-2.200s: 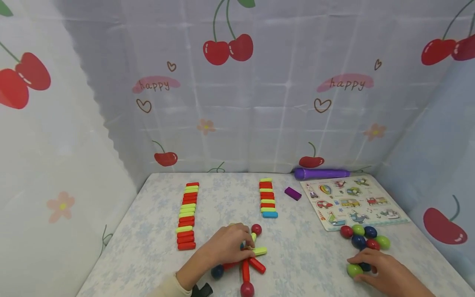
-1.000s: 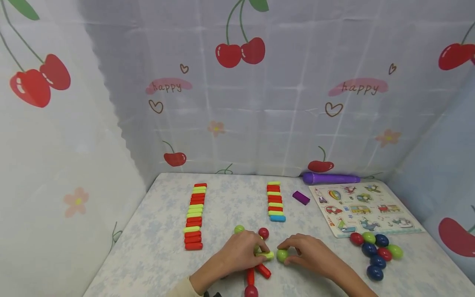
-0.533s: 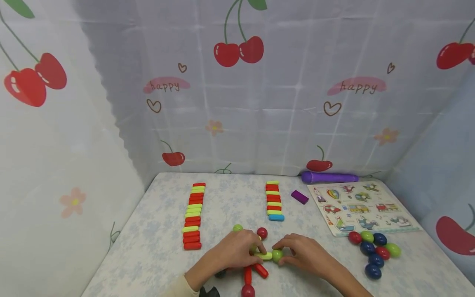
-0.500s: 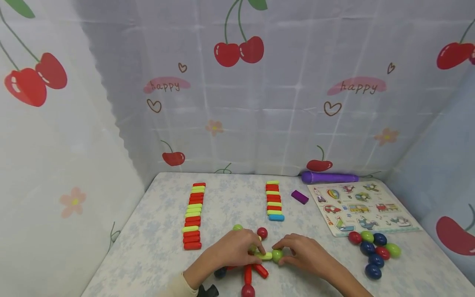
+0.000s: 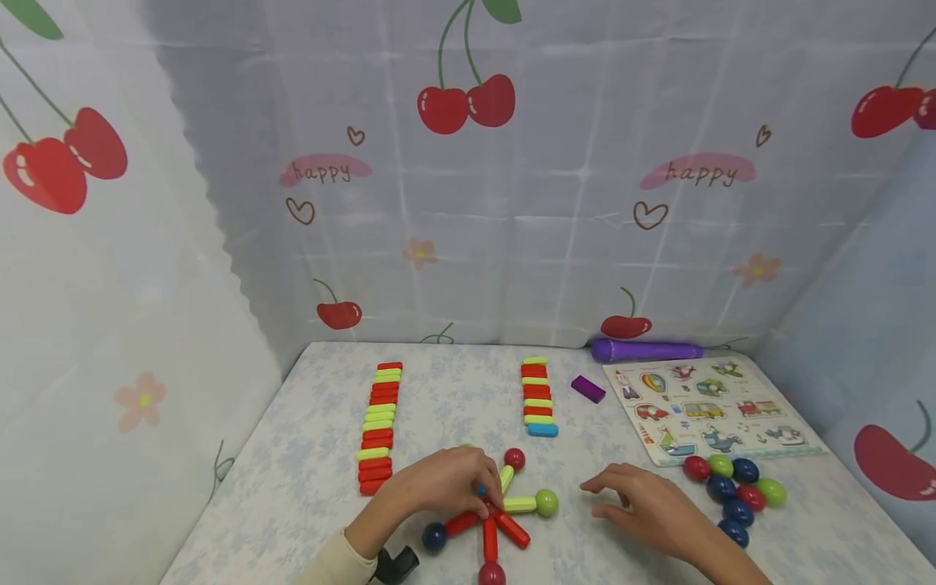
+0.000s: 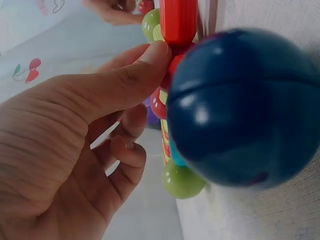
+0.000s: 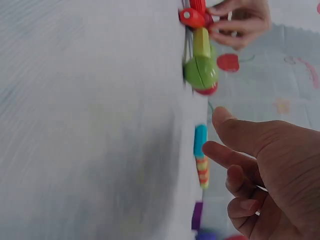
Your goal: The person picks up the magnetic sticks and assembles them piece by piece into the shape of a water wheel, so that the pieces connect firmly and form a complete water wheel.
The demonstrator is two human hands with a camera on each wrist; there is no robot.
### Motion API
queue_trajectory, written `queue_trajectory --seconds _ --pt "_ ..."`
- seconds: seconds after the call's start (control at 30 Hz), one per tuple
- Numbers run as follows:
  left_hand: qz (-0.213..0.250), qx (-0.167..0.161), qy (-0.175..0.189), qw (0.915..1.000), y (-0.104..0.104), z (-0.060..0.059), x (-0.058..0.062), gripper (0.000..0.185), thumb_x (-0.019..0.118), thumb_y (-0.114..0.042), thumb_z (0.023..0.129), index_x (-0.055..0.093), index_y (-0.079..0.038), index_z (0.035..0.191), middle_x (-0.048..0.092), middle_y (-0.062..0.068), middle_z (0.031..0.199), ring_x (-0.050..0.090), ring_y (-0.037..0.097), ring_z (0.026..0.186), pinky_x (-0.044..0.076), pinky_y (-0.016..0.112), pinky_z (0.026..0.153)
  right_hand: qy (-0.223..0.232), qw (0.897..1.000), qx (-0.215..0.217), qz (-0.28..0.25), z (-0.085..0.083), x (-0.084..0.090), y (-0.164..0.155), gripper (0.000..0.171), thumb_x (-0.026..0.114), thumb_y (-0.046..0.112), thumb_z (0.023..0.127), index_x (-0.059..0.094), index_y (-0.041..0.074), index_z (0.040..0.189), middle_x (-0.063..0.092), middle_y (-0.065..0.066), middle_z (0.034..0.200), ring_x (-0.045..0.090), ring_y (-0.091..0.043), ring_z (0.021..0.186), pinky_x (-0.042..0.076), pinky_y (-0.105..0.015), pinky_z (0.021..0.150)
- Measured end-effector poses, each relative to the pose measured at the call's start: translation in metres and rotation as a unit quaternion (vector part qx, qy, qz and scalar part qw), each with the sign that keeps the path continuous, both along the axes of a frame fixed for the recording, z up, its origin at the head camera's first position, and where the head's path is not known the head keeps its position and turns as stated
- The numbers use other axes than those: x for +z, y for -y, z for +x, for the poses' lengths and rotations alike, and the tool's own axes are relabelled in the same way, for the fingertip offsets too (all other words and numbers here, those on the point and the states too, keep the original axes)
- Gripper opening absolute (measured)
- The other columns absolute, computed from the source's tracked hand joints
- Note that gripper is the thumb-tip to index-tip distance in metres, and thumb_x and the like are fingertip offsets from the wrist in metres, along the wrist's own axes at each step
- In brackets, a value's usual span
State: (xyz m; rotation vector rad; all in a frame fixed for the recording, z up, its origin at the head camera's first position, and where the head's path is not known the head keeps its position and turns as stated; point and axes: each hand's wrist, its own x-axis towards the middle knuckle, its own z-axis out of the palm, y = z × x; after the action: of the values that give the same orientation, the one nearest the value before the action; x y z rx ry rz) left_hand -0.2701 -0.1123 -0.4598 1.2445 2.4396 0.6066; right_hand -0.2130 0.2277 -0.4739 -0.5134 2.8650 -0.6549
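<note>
A star-shaped toy of rods and balls lies on the table in the head view. Its red rods (image 5: 512, 530) and yellow-green rods (image 5: 519, 504) spread from a middle mostly covered by my left hand (image 5: 448, 481), whose thumb and fingertips pinch it there. Outer ends carry a green ball (image 5: 546, 503), red balls (image 5: 514, 460) and a dark blue ball (image 5: 435, 537); that blue ball (image 6: 240, 107) looms large in the left wrist view. One front red rod has a bare end. My right hand (image 5: 651, 504) hovers right of the green ball, fingers loosely bent, holding nothing.
Rods lie in a long column (image 5: 378, 420) at left and a shorter column (image 5: 537, 392) at centre. Behind are a purple block (image 5: 588, 389) and a purple microphone-shaped toy (image 5: 647, 351). A picture board (image 5: 702, 410) lies right, several loose balls (image 5: 738, 511) before it.
The right hand brought a green ball from the pile to the yellow-green rod's end, let it go and drew back right. The left hand shifted from that rod to the star's middle.
</note>
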Motion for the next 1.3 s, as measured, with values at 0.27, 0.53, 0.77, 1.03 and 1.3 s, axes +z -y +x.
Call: queue_trajectory --seconds 0.27,0.53,0.77,1.03,1.3 --pt "-0.014 0.020 -0.027 0.9993 -0.002 0.001 0.002 0.019 0.091 -0.025 0.089 0.087 -0.029 0.107 0.068 -0.024 0.096 0.060 -0.001 0.094 0.051 0.018 0.081 -0.019 0.995 -0.085 0.041 0.017 0.010 -0.060 0.027 0.089 0.027 0.088 0.081 0.029 0.114 0.071 0.012 0.105 0.047 -0.005 0.074 0.045 -0.023 0.061" --pt "-0.038 0.052 -0.054 0.9964 -0.007 0.007 0.002 0.021 0.093 -0.035 0.086 0.088 -0.030 0.105 0.062 -0.021 0.085 0.053 -0.001 0.080 0.047 0.018 0.068 0.059 0.984 -0.136 0.096 0.031 0.011 -0.113 0.036 0.089 0.043 0.085 0.081 0.023 0.115 0.070 0.004 0.110 0.060 -0.017 0.090 0.061 -0.048 0.081" --pt "-0.038 0.058 -0.070 0.9952 -0.009 0.008 -0.001 0.020 0.092 -0.039 0.086 0.088 -0.030 0.104 0.063 -0.021 0.086 0.053 -0.003 0.083 0.048 0.018 0.071 0.086 0.979 -0.154 0.106 0.042 0.000 -0.126 0.044 0.089 0.043 0.086 0.080 0.015 0.119 0.059 0.003 0.096 0.053 -0.019 0.081 0.051 -0.035 0.067" --pt "-0.003 0.060 -0.086 0.9945 -0.019 0.015 -0.009 0.018 0.087 -0.040 0.092 0.087 -0.027 0.104 0.067 -0.021 0.090 0.055 -0.003 0.083 0.048 0.016 0.068 0.106 0.973 -0.158 0.129 0.046 -0.005 -0.143 0.062 0.088 0.054 0.083 0.076 0.010 0.126 0.064 -0.007 0.109 0.052 -0.021 0.082 0.051 -0.036 0.067" --pt "0.000 0.069 -0.108 0.9917 -0.030 0.021 -0.017 0.014 0.086 -0.036 0.094 0.087 -0.027 0.105 0.065 -0.022 0.085 0.051 -0.006 0.079 0.046 0.014 0.067 0.137 0.970 -0.154 0.131 0.041 -0.015 -0.162 0.071 0.087 0.055 0.083 0.073 0.004 0.131 0.064 -0.007 0.108 0.054 -0.023 0.083 0.055 -0.039 0.072"
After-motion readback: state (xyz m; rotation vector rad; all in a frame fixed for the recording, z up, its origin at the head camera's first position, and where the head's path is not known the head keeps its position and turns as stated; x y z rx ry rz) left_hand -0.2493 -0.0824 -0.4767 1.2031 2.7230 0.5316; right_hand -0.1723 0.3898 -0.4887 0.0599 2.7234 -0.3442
